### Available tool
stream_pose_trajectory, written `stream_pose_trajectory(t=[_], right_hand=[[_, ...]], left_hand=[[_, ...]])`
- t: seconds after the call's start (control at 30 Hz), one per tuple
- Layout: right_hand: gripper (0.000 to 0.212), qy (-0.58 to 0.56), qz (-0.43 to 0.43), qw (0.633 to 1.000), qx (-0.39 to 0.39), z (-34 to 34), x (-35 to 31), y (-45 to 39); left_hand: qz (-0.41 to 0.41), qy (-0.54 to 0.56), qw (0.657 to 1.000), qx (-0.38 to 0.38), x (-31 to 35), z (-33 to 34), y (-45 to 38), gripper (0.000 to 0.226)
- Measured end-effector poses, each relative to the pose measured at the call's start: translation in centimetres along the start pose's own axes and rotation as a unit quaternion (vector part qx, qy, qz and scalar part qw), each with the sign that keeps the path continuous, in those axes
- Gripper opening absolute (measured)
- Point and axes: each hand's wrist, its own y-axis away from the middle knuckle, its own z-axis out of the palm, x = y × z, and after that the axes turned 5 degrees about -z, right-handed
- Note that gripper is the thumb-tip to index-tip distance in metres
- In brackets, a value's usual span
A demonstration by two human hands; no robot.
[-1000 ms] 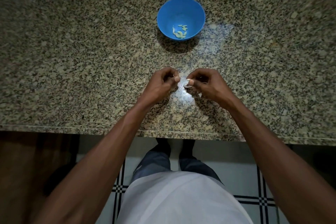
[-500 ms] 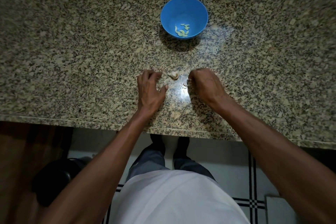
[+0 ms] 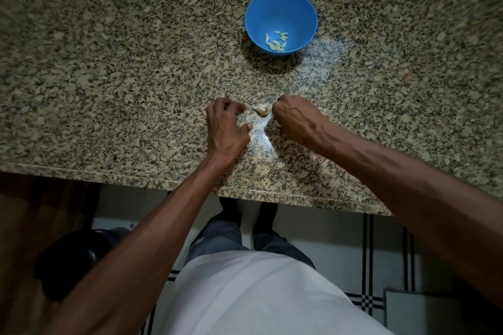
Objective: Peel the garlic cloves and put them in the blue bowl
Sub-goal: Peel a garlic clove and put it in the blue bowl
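The blue bowl (image 3: 280,16) stands on the granite counter beyond my hands, with several pale peeled garlic cloves (image 3: 276,42) in its bottom. A small unpeeled piece of garlic (image 3: 261,109) lies on the counter between my hands, touched by neither. My left hand (image 3: 226,125) rests on the counter with loosely bent fingers, fingertips down, and holds nothing. My right hand (image 3: 296,119) is curled into a fist on the counter. A white garlic clove (image 3: 276,124) peeks out from under its thumb side. The rest of the clove is hidden.
The granite counter (image 3: 122,76) stretches wide to left and right, and its front edge (image 3: 163,179) runs just behind my wrists. Below it are a tiled floor, my legs and a dark round object (image 3: 68,261) at the lower left.
One second ago both hands worked a garlic piece together above the counter. My left hand has let go and settled on the counter, and the garlic piece now lies between my hands.
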Motion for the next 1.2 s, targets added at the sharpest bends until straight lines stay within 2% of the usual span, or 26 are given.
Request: stream_pose_trajectory(t=[0.2, 0.37, 0.43, 0.53, 0.7, 0.9, 0.97, 1.0, 1.03, 1.07, 1.13, 1.2], right_hand=[[0.038, 0.025, -0.004, 1.000, 0.019, 0.5, -0.1, 0.8], [0.040, 0.028, 0.002, 1.000, -0.006, 0.4, -0.7, 0.7], [0.045, 0.022, 0.016, 1.000, -0.009, 0.4, -0.6, 0.7], [0.035, 0.004, 0.009, 1.000, -0.015, 0.4, -0.4, 0.6], [0.037, -0.033, 0.024, 0.999, 0.003, 1.1, -0.4, 0.5], [0.029, 0.025, -0.028, 0.999, 0.017, 1.2, 0.4, 0.9], [0.023, -0.002, -0.006, 0.999, 0.043, 1.6, 1.0, 0.4], [0.020, -0.059, 0.033, 0.996, 0.063, 1.6, 1.5, 0.2], [0.015, -0.145, 0.081, 0.982, 0.091, 1.4, 2.0, 0.1], [0.008, -0.244, 0.132, 0.953, 0.121, 1.2, 2.4, 0.3], [0.012, -0.454, 0.207, 0.850, 0.170, 0.7, 2.5, 1.3], [0.019, -0.601, 0.218, 0.748, 0.179, 0.3, 1.9, 2.5]], left_hand=[[0.005, 0.003, 1.000, -0.007, 0.2, -0.3, -0.3, 0.041], [0.001, -0.004, 1.000, -0.006, 0.5, -0.3, -0.3, 0.043], [0.001, -0.002, 1.000, -0.009, 0.6, -0.3, -0.2, 0.043], [-0.001, 0.000, 1.000, -0.010, 0.7, -0.3, -0.3, 0.043], [-0.010, -0.004, 1.000, -0.013, 0.8, -0.5, -0.4, 0.043], [-0.015, -0.007, 1.000, -0.017, 0.9, -0.5, -0.4, 0.042], [-0.024, 0.000, 1.000, -0.019, 1.1, -0.6, -0.4, 0.044], [-0.030, 0.016, 0.999, -0.017, 1.2, -0.7, -0.4, 0.045], [-0.034, 0.042, 0.999, -0.007, 1.3, -0.7, -0.3, 0.046], [-0.035, 0.073, 0.997, 0.009, 1.4, -0.7, -0.1, 0.046], [-0.033, 0.142, 0.989, 0.036, 2.1, -1.3, 0.5, 0.039], [-0.041, 0.233, 0.972, 0.007, 3.0, -1.8, 1.1, 0.029]])
